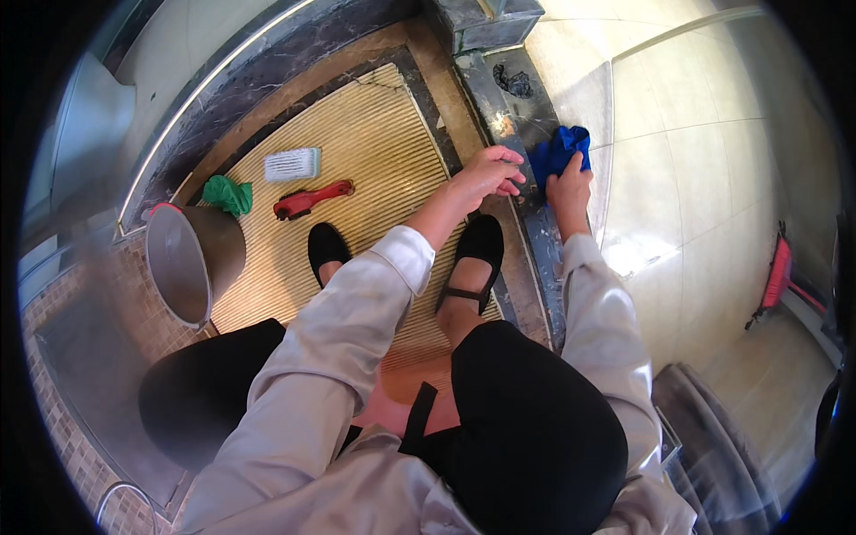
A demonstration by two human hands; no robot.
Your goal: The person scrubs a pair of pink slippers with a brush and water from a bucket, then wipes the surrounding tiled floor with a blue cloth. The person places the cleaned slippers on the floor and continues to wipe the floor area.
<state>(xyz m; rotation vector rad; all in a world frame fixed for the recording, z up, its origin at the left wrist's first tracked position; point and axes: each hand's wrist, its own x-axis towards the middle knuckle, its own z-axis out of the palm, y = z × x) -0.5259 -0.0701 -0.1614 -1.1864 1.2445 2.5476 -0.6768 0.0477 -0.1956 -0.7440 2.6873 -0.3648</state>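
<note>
My right hand (570,190) grips a crumpled blue cloth (554,160), which lies against the dark stone ledge (535,237) at the shower's edge. To its left my left hand (493,175) hovers near that ledge, fingers loosely bent and holding nothing. Farther up the ledge sits a wad of thin black material (513,81). On the ribbed yellowish floor (381,127) lie a white-bristled scrubbing brush (292,164), a red-handled brush with dark bristles (313,199) and a crumpled green cloth (228,195). The green cloth is beside a grey bucket (194,261).
My feet in black shoes (480,247) stand on the ribbed floor, and pink plastic (418,394) shows between my legs. A stone block (495,27) rises at the ledge's far end. At the right, a red broom head (776,274) stands by the pale tiled floor (709,174).
</note>
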